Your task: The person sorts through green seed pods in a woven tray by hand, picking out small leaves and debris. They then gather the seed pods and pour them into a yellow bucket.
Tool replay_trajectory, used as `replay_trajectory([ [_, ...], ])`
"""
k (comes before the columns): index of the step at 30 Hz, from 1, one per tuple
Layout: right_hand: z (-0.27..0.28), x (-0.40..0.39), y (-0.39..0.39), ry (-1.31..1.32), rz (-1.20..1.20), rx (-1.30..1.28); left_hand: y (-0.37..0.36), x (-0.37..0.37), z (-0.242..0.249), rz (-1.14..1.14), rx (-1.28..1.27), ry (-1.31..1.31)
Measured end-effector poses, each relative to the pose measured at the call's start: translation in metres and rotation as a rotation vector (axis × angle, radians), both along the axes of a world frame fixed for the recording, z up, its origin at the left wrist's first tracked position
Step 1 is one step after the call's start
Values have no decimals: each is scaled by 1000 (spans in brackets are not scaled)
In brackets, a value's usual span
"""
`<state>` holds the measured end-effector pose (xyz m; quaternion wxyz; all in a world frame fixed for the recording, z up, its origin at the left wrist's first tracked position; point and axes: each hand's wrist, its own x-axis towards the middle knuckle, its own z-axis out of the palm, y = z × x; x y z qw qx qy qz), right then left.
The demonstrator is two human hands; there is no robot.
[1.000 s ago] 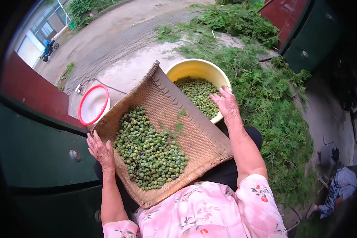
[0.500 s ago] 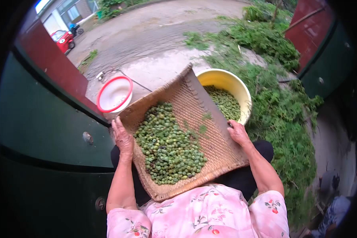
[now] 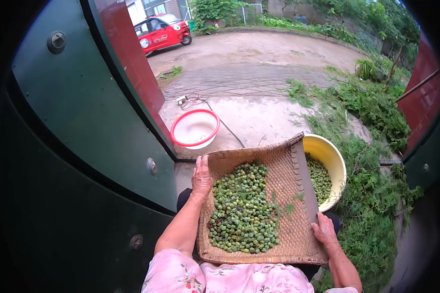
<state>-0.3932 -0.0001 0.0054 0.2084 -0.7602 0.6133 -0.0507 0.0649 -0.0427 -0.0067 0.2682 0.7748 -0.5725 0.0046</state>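
A woven bamboo winnowing tray (image 3: 297, 234) rests over my lap, with a heap of small green, knobbly cones or berries (image 3: 242, 210) spread on its left and middle part. A few feathery green sprigs (image 3: 289, 208) lie to the right of the heap. My left hand (image 3: 201, 178) is closed on the tray's left edge, fingers along the outside. On the tray's right edge my right hand (image 3: 325, 229) is wrapped, thumb on top. Just beyond that side stands a yellow tub (image 3: 338, 171), partly hidden by the tray, holding more of the green cones (image 3: 319, 179).
A white basin with a red rim (image 3: 195, 128) stands on the concrete, near a cable with a plug (image 3: 182, 100). Dark green door panels (image 3: 107, 146) flank me on the left. Cut leafy branches (image 3: 371, 195) cover the ground at right. A red vehicle (image 3: 162, 32) is parked outside.
My view has tilted up and turned, so the tray, tub and basin appear lower and further right. The tray looks straighter in view. Both hands keep their hold on its edges.
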Motion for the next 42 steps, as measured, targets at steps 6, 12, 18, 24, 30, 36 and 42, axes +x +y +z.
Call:
replay_trajectory([
  [6,20,36,1,465,433,171,3,-5,-1,43,-86,22],
  [12,-6,98,-22,30,524,-303,2,-7,10,88,43,-39],
  [18,-50,119,-33,-119,513,-318,4,2,6,86,57,-149],
  [24,-59,114,-33,-273,354,-378,-4,5,19,170,227,-97],
  [30,-58,117,-45,-224,400,-588,-18,16,6,210,238,-148],
  [36,-88,115,-65,-200,239,-626,-13,28,1,59,156,-243],
  [42,-60,111,-77,-210,-51,-640,-19,26,11,105,249,-248],
])
